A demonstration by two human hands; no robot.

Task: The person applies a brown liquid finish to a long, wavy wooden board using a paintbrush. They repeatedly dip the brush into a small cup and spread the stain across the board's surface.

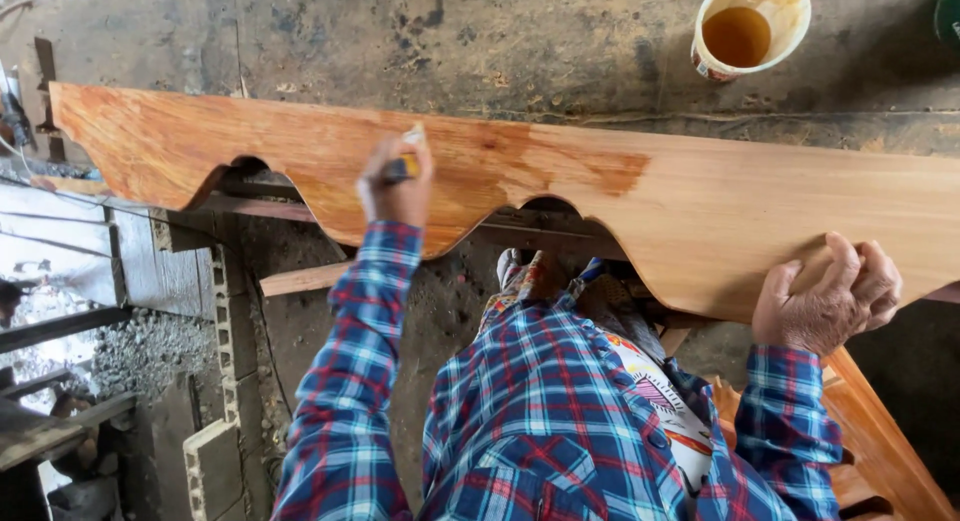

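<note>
A long wooden board (720, 196) with a scalloped near edge lies across the view. Its left part (200, 141) is stained glossy orange and its right part is paler bare wood. My left hand (395, 186) is closed on a small brush (408, 153), whose tip touches the board near the edge of the stained area. My right hand (825, 301) grips the board's near edge at the right, fingers curled over it. Both sleeves are blue and red plaid.
A white bucket (780, 11) holding amber liquid stands on the concrete floor beyond the board, top right. Grey concrete blocks (215, 461) and gravel (140, 346) lie at lower left. Orange-stained wooden pieces (880, 441) sit at lower right. My feet (530, 276) show under the board.
</note>
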